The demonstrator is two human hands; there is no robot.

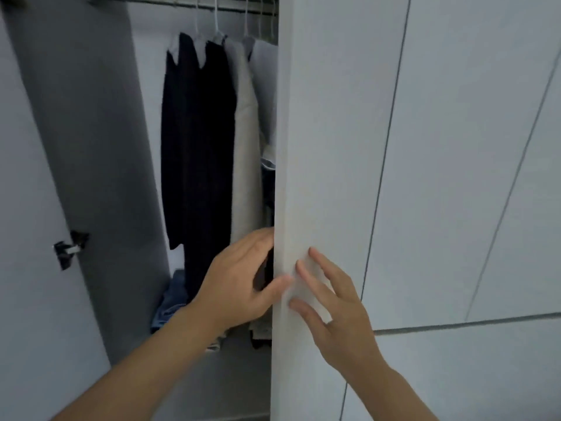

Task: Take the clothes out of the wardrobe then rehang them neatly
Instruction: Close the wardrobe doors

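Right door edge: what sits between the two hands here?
In the head view, only the white door's edge lies between them: the left hand hooks it from inside, the right hand rests flat on its front.

One head-worn wide-angle view looks forward and slightly down, close to a wardrobe door (328, 147) that fills the right half. Left of its edge, the view reaches into the open interior, up to the rail (182, 0). Both forearms enter from the bottom edge.

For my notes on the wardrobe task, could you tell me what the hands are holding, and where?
The left hand grips the door by its free edge; the right hand only rests flat on it.
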